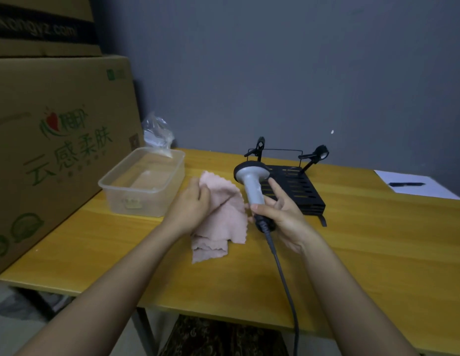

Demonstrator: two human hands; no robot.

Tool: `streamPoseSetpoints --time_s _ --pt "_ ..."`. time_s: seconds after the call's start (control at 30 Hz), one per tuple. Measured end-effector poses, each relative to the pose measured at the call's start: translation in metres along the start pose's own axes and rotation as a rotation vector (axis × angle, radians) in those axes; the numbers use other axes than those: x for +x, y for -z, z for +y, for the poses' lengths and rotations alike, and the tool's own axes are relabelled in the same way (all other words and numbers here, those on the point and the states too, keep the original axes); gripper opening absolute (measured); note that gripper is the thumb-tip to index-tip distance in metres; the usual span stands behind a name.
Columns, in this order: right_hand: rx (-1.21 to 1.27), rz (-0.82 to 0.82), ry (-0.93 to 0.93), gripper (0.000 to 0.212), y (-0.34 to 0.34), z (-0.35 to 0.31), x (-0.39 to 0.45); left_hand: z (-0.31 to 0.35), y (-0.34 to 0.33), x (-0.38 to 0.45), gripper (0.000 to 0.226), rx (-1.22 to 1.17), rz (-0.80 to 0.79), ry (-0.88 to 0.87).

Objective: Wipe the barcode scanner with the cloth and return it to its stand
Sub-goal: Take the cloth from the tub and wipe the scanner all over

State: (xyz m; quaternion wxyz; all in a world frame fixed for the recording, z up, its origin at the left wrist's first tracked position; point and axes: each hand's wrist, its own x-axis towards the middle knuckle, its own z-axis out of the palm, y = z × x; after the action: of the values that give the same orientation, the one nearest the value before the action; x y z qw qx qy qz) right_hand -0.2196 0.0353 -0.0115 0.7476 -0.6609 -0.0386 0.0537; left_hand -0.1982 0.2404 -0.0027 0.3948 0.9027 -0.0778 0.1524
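Yellow wooden tabletop (352, 253) against a grey wall carries the work. Your right hand (283, 217) holds the barcode scanner (252, 183) above it, just in front of the black stand (301, 191). The head points away from you and the handle sits in your palm. Thumb and lower fingers (259, 209) wrap the handle base; the upper fingers lie spread and loose. Your left hand (190, 204) pinches the pink cloth (223, 222), fingers bunched into its upper edge, the rest draped down beside the scanner handle.

Risks, as judged from here:
- The grip is partial. Wiping pressure could twist the scanner out of your hand.
- The cable (283, 273) hangs over the tabletop edge. A snag would tug the scanner.
- Trailing cloth could catch on the stand's upright clips.

A clear plastic container (144, 186) sits left of the cloth, cardboard boxes (56, 150) beyond it. Paper with a pen (406, 184) lies far right.
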Motion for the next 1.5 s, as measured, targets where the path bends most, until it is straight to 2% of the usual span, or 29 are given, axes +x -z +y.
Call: streamPoseSetpoints --time_s 0.17,0.27,0.43,0.53,0.63,0.7,0.77,0.87,0.93,1.0,1.13,1.17,1.27,1.3,1.37,1.43,1.5 --pt "0.073 0.026 0.126 0.083 -0.009 -0.045 0.013 0.046 0.043 0.032 0.025 -0.184 0.173 0.054" --pt "0.091 0.078 0.226 0.081 -0.014 -0.080 0.026 0.071 0.065 0.056 0.035 -0.201 0.226 0.028" --pt "0.018 0.081 0.330 0.086 -0.019 -0.112 0.022 0.092 0.082 0.066 0.049 -0.052 0.278 -0.074" --pt "-0.032 0.063 0.342 0.088 -0.024 -0.119 0.014 0.103 0.084 0.067 0.047 0.034 0.335 -0.167" --pt "-0.049 0.082 0.350 0.088 -0.028 -0.120 0.008 0.115 0.084 0.063 0.044 -0.016 0.378 -0.201" --pt "-0.047 0.091 0.351 0.088 -0.029 -0.119 0.006 0.116 0.083 0.064 0.045 0.011 0.351 -0.140" --pt "-0.057 0.089 0.348 0.088 -0.029 -0.117 0.005 0.108 0.077 0.065 0.045 0.057 0.252 -0.058" --pt "-0.085 0.077 0.356 0.088 -0.029 -0.112 0.002 0.094 0.066 0.067 0.035 0.077 0.174 0.014" --pt "-0.088 0.062 0.352 0.089 -0.029 -0.106 -0.001 0.091 0.061 0.062 0.026 0.100 0.136 -0.012" --pt "-0.069 0.067 0.335 0.091 -0.028 -0.100 -0.001 0.090 0.058 0.058 0.026 0.071 0.145 -0.098" --pt "-0.044 0.104 0.292 0.091 -0.027 -0.088 0.004 0.082 0.053 0.056 0.021 0.305 0.065 -0.082" --pt "-0.045 0.115 0.287 0.091 -0.026 -0.085 0.006 0.083 0.054 0.055 0.023 0.319 0.090 -0.111" --pt "-0.045 0.138 0.285 0.092 -0.023 -0.081 0.011 0.098 0.062 0.049 0.024 0.324 0.359 -0.313" --pt "-0.038 0.144 0.290 0.092 -0.022 -0.081 0.012 0.103 0.063 0.049 0.022 0.355 0.394 -0.328" --pt "-0.025 0.164 0.301 0.093 -0.022 -0.081 0.013 0.104 0.061 0.057 0.018 0.424 0.266 -0.226" --pt "-0.023 0.180 0.309 0.094 -0.022 -0.079 0.014 0.095 0.056 0.062 0.022 0.248 0.114 -0.091" --pt "-0.016 0.188 0.330 0.094 -0.020 -0.075 0.013 0.085 0.050 0.064 0.034 -0.130 0.051 0.006"
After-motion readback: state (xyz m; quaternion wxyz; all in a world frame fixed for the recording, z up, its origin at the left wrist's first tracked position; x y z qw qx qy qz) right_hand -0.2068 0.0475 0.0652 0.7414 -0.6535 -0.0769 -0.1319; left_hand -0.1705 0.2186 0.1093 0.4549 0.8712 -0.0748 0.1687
